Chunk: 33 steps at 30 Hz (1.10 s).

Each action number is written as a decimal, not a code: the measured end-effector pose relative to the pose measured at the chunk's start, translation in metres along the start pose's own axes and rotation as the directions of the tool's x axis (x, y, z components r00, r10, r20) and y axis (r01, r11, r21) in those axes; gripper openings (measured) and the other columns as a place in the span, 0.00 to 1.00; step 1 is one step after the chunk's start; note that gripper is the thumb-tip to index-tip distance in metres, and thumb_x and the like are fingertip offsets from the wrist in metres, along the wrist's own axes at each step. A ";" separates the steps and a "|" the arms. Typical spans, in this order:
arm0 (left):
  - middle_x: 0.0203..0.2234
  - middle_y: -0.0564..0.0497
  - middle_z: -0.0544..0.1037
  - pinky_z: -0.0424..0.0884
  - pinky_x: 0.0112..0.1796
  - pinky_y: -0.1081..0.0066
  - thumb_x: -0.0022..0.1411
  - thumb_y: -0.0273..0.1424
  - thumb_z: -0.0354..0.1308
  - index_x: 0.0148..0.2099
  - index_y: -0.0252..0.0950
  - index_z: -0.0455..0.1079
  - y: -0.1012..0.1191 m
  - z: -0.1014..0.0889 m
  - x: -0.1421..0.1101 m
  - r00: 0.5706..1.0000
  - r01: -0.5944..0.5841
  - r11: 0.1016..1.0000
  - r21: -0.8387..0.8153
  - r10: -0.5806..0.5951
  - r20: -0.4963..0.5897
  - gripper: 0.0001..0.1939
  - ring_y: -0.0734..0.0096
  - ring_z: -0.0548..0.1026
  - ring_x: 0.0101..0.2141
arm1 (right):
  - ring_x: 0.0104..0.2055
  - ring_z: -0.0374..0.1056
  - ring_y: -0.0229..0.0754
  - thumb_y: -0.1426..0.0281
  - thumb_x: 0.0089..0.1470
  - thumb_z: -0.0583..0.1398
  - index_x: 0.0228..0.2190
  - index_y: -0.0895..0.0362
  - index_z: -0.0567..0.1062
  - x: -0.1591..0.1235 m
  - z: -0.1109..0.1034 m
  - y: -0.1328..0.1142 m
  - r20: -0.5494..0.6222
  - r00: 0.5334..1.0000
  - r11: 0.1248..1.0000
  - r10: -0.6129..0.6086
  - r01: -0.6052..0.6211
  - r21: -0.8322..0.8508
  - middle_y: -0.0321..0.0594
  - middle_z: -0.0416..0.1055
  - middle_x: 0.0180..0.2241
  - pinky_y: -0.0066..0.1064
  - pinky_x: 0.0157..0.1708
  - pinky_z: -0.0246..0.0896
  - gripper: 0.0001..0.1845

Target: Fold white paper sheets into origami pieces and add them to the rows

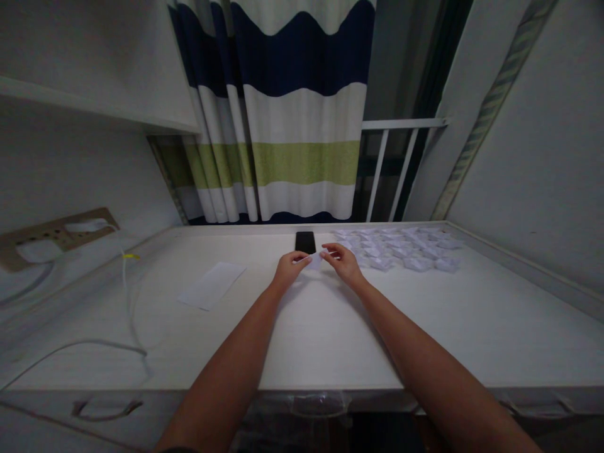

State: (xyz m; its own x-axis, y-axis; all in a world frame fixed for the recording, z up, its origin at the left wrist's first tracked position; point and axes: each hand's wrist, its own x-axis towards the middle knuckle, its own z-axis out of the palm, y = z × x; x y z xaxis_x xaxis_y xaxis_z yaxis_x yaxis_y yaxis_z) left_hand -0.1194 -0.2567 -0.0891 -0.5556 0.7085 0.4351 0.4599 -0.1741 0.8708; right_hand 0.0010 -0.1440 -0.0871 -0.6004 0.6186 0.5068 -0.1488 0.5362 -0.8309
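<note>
Between my two hands is a small folded piece of white paper (315, 261), held up a little over the desk. My left hand (289, 267) pinches its left side between thumb and fingers. On the other side, my right hand (343, 262) grips the right edge, thumb against the paper. A black phone (305, 241) lies just behind the hands. Several folded white paper pieces (406, 246) are set out in rows to the right of my right hand. Left of my left hand, flat white paper sheets (213, 284) rest on the desk.
The white desk (330, 352) has drawer handles (106, 410) along its front. A power strip (59, 236) with plugs is at the left wall, and a white cable (126, 296) trails down onto the desktop. A striped curtain (302, 113) hangs behind the desk.
</note>
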 end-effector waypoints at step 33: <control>0.35 0.49 0.69 0.71 0.28 0.71 0.43 0.34 0.61 0.36 0.34 0.64 0.003 0.006 -0.004 0.987 0.018 0.987 -0.160 0.008 0.158 0.16 0.70 0.71 0.34 | 0.24 0.66 0.33 0.63 0.42 0.60 0.28 0.58 0.70 -0.005 0.010 0.002 0.126 0.992 0.997 -0.018 0.009 0.077 0.38 0.71 0.31 0.26 0.23 0.61 0.12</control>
State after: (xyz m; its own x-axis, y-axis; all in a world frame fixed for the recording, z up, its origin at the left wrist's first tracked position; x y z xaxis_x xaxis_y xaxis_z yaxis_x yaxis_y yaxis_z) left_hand -0.1120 -0.2558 -0.0896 -0.4356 0.8062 0.4004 0.3329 -0.2690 0.9038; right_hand -0.0039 -0.1521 -0.0934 -0.6916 0.5315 0.4890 -0.2137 0.4961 -0.8416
